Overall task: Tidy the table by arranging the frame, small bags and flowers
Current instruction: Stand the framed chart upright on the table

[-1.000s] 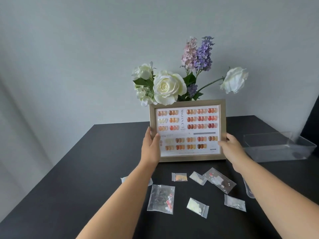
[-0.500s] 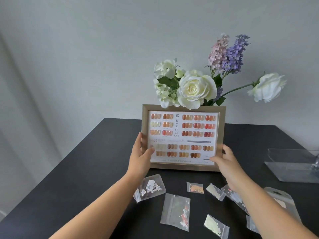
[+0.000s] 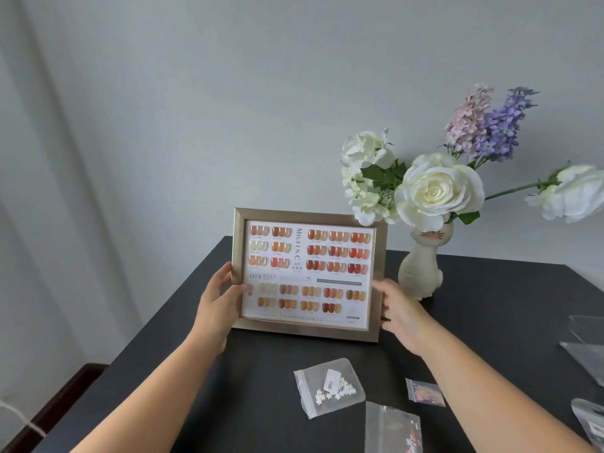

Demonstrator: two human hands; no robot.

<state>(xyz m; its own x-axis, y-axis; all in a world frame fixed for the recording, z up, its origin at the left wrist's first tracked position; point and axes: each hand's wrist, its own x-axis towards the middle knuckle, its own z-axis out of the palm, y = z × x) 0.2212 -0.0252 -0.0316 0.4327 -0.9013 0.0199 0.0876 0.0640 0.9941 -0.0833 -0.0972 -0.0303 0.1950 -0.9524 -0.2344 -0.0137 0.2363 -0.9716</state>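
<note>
A gold frame (image 3: pixel 309 214) with a nail-colour chart stands upright near the black table's far left corner. My left hand (image 3: pixel 218 297) grips its left edge and my right hand (image 3: pixel 397 310) holds its right edge. To the right, white and purple flowers (image 3: pixel 438 188) stand in a cream cat-shaped vase (image 3: pixel 421 268). Small clear bags lie in front of the frame: one with white bits (image 3: pixel 328 385), one with pink bits (image 3: pixel 425 392), and a larger one (image 3: pixel 392 428) at the bottom edge.
The black table (image 3: pixel 268 416) ends close behind and left of the frame. A clear plastic box (image 3: pixel 585 335) sits at the right edge, with another bag (image 3: pixel 591 420) below it. A grey wall stands behind.
The frame has moved left, away from the front of the flowers, with both hands on it. The vase is now uncovered, and the view has swung left.
</note>
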